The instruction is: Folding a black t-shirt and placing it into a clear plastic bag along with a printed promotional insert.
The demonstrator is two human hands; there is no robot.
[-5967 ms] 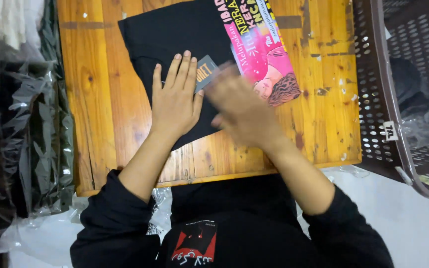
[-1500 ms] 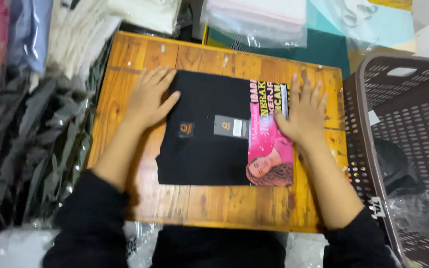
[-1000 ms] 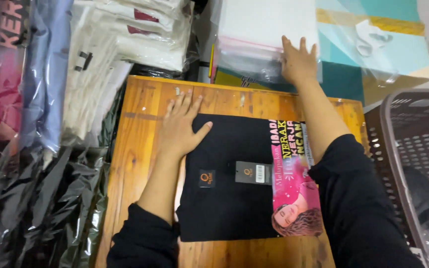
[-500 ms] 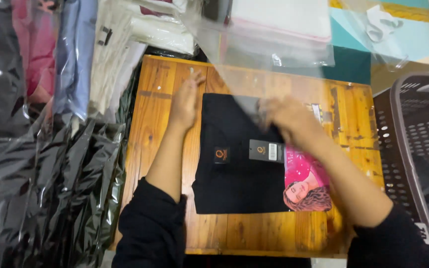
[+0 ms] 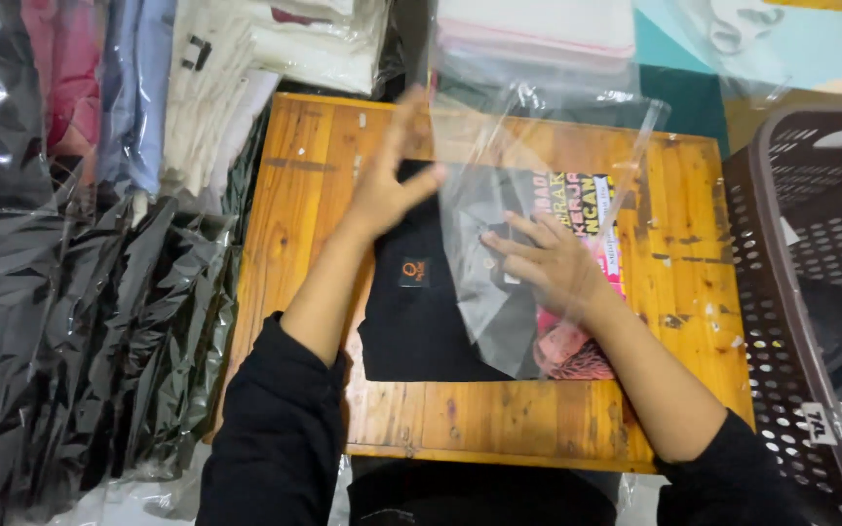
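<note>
A folded black shirt with a small orange patch lies on a wooden table, a pink printed card on its right side. A clear plastic bag is spread over the shirt's right half. My left hand is raised at the bag's left edge, fingers up, gripping it. My right hand rests with spread fingers on the bag and the card beneath it.
Piles of bagged clothes, black, white and blue, lie left of the table. A stack of clear bags sits beyond its far edge. A dark perforated basket stands at the right.
My right hand reached to the stack beyond the table, drew a clear bag back and now holds it over the shirt. My left hand lifted off the shirt to the bag's edge.
</note>
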